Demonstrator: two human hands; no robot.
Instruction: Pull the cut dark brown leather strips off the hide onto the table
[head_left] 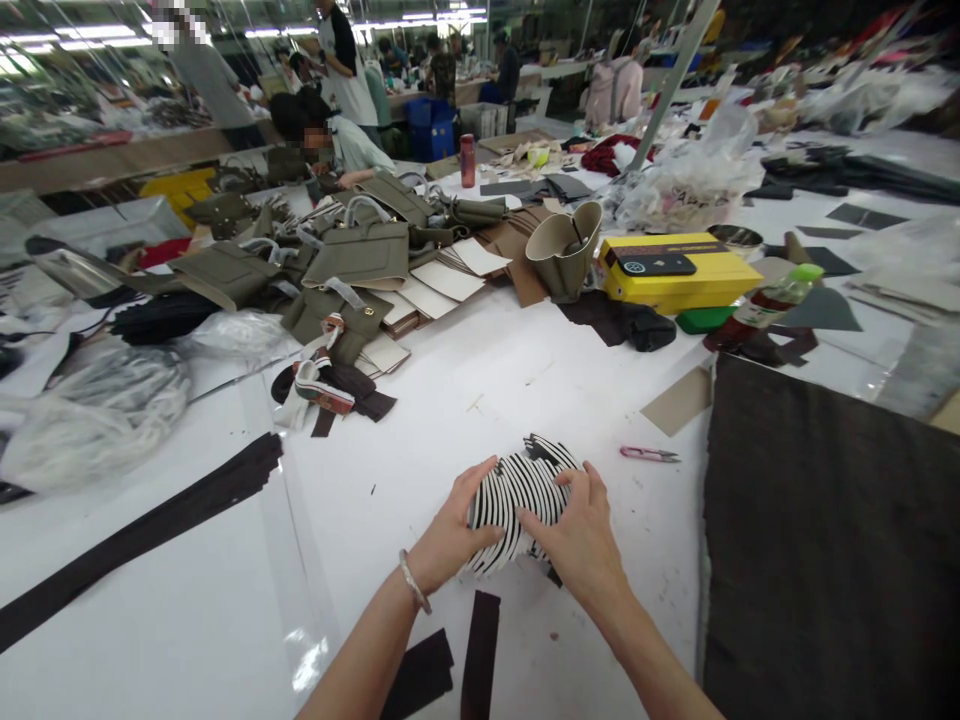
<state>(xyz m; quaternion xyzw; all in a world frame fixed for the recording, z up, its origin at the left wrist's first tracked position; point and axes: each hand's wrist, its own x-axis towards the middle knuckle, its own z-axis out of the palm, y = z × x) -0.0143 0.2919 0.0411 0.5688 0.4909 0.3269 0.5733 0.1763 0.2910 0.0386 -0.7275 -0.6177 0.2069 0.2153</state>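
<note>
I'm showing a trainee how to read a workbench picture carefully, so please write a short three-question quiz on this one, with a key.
1. Multiple choice: what are the left hand and the right hand both holding?
A) A coil of rope
B) A black-and-white striped bundle
C) A metal ruler

2. True or false: in the picture, the pink snips lie to the right of both hands.

3. Fill in the colour: farther back on the table, a dark phone lies on top of a ____ box.

Key: 1. B; 2. True; 3. yellow.
</note>
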